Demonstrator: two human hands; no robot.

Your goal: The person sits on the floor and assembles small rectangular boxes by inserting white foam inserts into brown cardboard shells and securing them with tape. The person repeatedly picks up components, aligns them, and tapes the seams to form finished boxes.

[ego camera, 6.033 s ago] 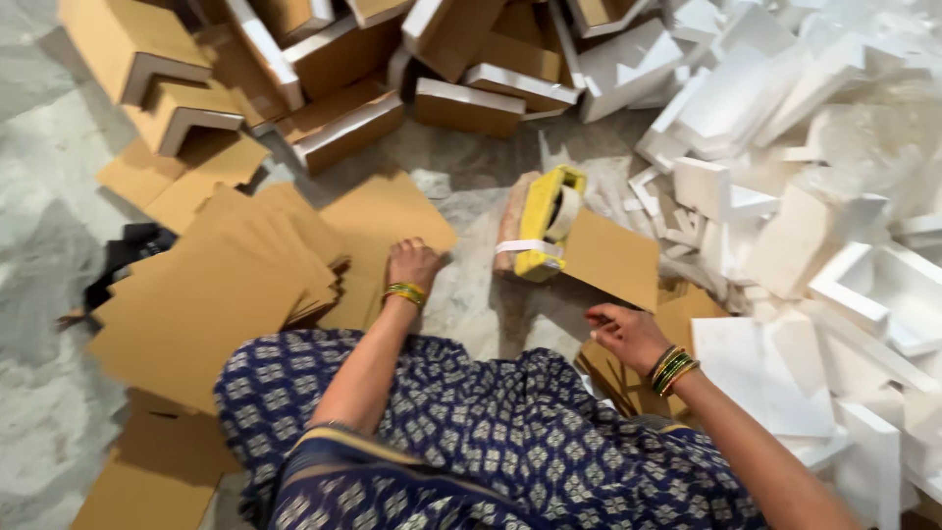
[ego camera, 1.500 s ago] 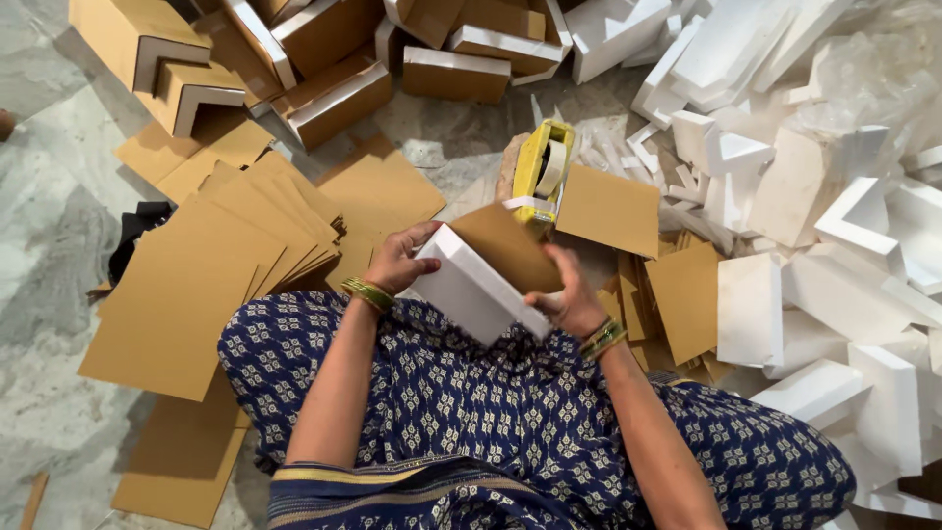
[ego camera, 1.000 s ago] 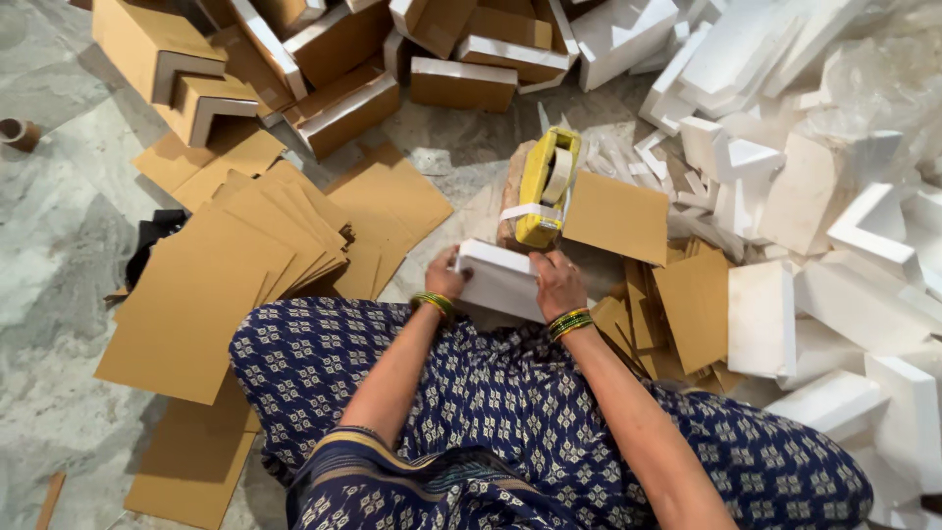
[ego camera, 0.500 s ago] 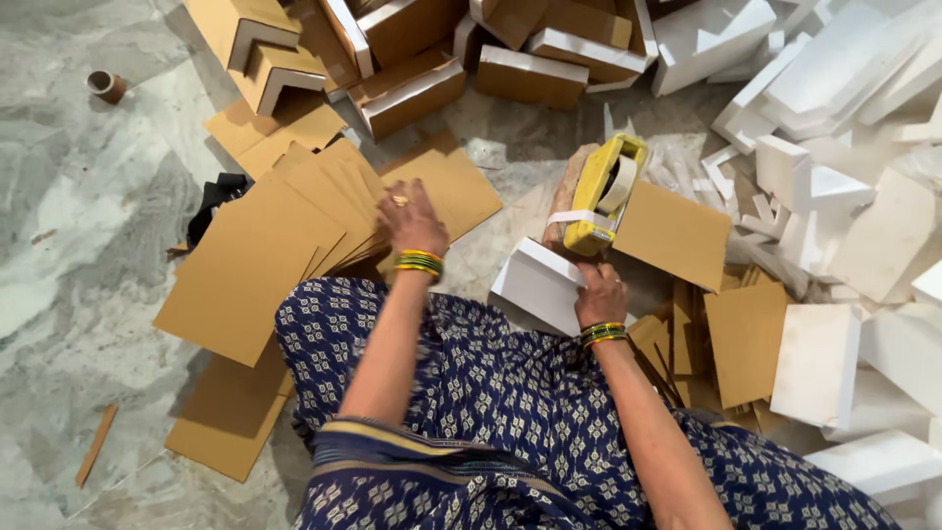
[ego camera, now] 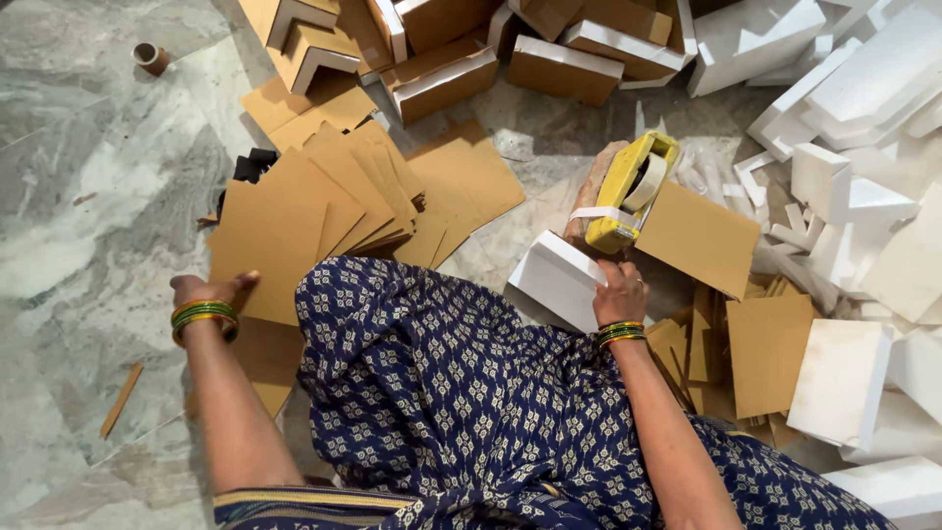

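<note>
Right hand (ego camera: 618, 292) is grasping the white box (ego camera: 561, 280) at its right edge, near the yellow tape dispenser (ego camera: 631, 191). Left hand (ego camera: 211, 291), released, is resting on the cardboard sheets' (ego camera: 294, 211) left edge; open floor (ego camera: 88, 196) lying further left.

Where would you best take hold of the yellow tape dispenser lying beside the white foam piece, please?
Probably by the yellow tape dispenser's long yellow body, coming from above: it lies tilted on the brick-like block, sides exposed, with the right hand just below it.
</note>
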